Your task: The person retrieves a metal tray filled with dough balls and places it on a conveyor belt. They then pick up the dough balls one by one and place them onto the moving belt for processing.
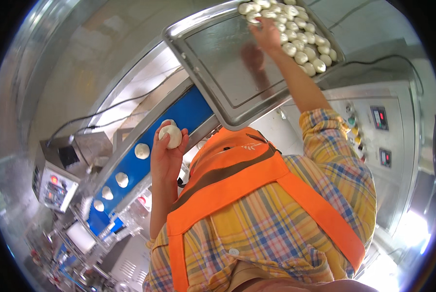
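Note:
My left hand holds a round white dough ball above the blue conveyor belt, with the thumb across its face. A second dough piece shows partly behind it; whether it lies on the belt or in the hand is unclear. My right hand reaches over a metal tray, its fingertips and thumb on a dough ball at the edge of the group. Several dough balls sit close together along the tray's far right side.
Several more dough pieces lie spaced along the belt. At left stands a control box with a red light, above machine parts. A steel cabinet with displays is at right. A black cable runs behind the belt.

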{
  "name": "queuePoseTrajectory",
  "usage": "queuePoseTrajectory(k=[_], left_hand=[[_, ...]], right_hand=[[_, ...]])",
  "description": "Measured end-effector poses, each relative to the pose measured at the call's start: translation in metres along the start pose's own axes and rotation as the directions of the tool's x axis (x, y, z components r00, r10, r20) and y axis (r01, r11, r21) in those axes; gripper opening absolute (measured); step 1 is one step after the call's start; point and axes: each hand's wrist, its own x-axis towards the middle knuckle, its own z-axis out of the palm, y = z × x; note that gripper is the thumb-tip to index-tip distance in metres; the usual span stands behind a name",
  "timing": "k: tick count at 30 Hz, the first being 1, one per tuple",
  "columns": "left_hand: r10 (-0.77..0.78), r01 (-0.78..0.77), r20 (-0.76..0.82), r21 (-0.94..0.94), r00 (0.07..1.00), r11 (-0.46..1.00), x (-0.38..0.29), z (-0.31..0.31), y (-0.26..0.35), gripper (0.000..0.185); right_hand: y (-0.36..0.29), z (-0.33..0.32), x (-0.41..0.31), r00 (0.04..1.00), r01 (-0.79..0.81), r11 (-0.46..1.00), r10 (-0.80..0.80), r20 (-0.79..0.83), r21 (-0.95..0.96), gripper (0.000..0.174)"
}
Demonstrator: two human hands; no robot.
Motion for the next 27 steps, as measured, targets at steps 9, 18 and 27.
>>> queuePoseTrajectory(k=[9,18,27], left_hand=[[0.251,-0.27,-0.336,-0.012,0.908,0.963,-0.075,-0.032,-0.024,0.041],[0.297,-0.091,-0.415,0.447,0.86,0.89,-0.077,-0.011,-0.024,0.052],[0.404,-0.153,-0.254,0.651,0.879,0.743,-0.007,-0.027,-0.022,0.052]], right_hand=[[0.066,0.053,0.07,0.917,-0.072,0.959,0.172,0.361,-0.273,0.065],[0.022,0.001,0.012,0.938,-0.206,0.978,0.188,0.29,0.031,0.057],[-0.165,-0.083,-0.071,0.689,0.018,0.668,-0.547,0.475,0.744,0.039]])
